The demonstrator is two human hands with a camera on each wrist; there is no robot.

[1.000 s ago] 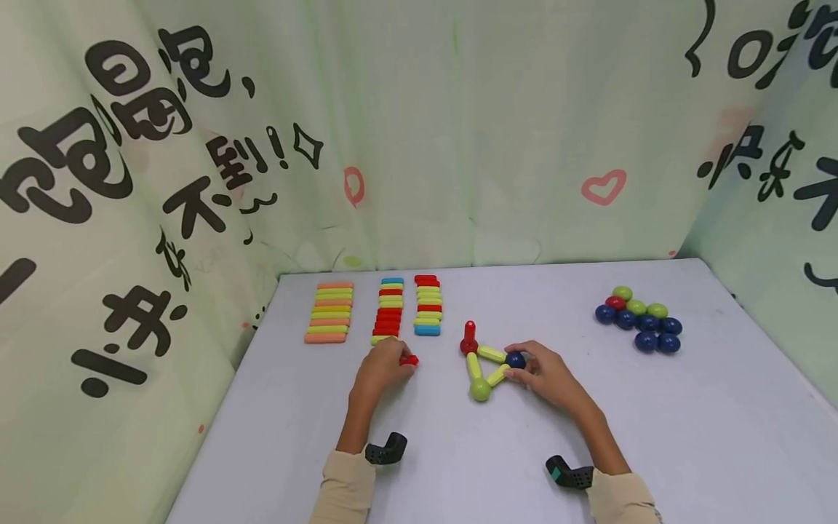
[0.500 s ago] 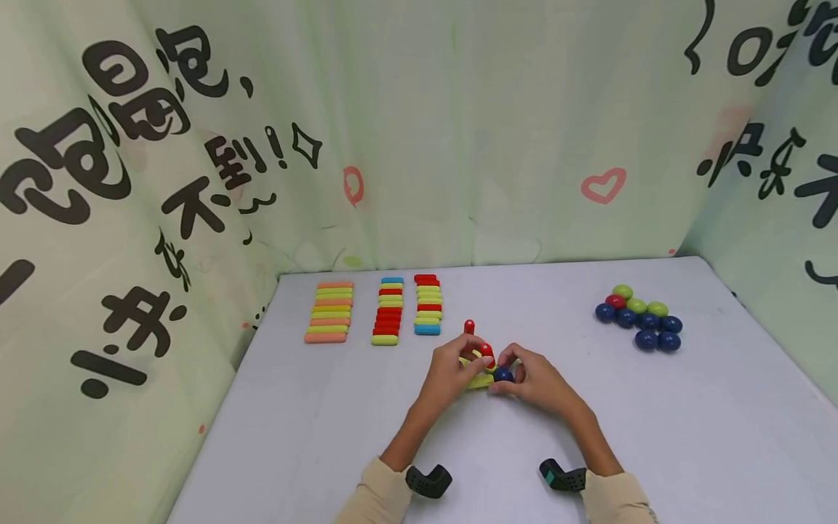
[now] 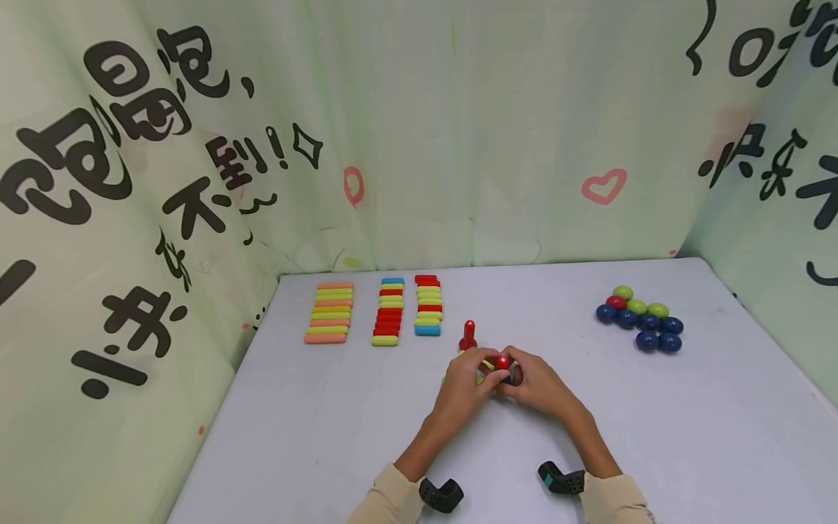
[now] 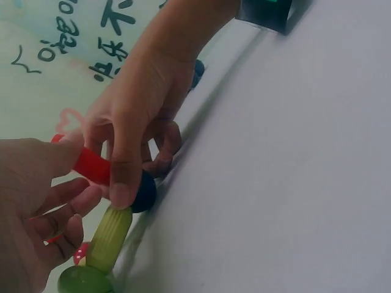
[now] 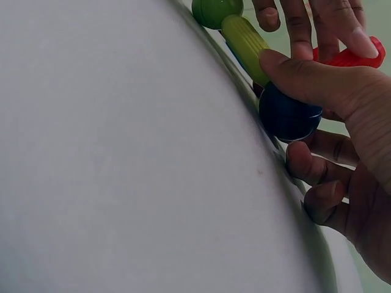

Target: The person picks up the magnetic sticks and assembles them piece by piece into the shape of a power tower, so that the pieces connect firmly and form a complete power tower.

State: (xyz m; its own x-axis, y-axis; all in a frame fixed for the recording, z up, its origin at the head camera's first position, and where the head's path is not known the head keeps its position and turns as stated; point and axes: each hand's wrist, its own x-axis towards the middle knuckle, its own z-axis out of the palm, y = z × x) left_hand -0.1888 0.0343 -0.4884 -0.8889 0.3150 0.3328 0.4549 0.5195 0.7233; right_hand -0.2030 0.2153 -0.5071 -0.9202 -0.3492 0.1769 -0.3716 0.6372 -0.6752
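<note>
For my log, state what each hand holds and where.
Left hand: red stick, near its free end. Right hand: blue ball, by its sides, next to the lime stick.

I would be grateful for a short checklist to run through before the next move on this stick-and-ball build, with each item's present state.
1. Red stick held by the left hand: ok, pinched.
2. Dark blue ball steadied by the right hand: ok, gripped.
3. Yellow-green stick between the dark blue ball and the green ball: ok, it meets both.
4. Red stick fully seated in the dark blue ball: cannot tell, the right hand hides the joint.
5. Second red stick upright on the red ball: ok.
</note>
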